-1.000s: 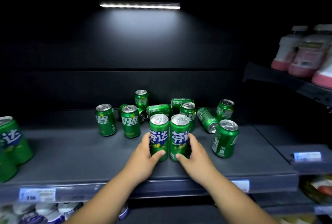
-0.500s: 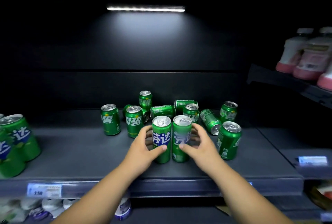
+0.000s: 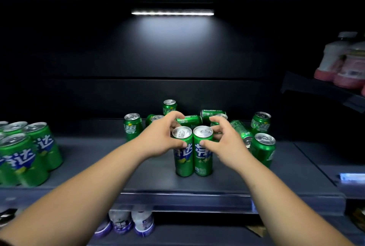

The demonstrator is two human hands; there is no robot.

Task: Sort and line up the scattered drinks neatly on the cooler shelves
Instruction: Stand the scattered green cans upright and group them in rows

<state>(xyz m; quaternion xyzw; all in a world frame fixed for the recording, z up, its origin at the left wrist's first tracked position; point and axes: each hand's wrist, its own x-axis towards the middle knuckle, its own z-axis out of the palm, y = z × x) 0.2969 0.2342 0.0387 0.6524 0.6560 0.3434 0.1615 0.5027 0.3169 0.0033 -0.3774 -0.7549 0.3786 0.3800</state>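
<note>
Gripped near its rim, the left tall can [image 3: 182, 153] is being held by the left hand [image 3: 160, 137], thumb in front and fingers curled behind. The right tall can [image 3: 203, 153], touching it, is being clasped the same way by the right hand [image 3: 227, 145]. Both are being held upright on the middle shelf [image 3: 217, 184], near its front edge. At far left, a block of green cans [image 3: 29, 153] is standing together. Behind the hands, scattered cans [image 3: 212, 113] are being seen, some upright, some lying down. Just to the right, a lone can [image 3: 263, 148] is standing upright. Pink bottles [image 3: 345, 64] are being displayed higher up.
</note>
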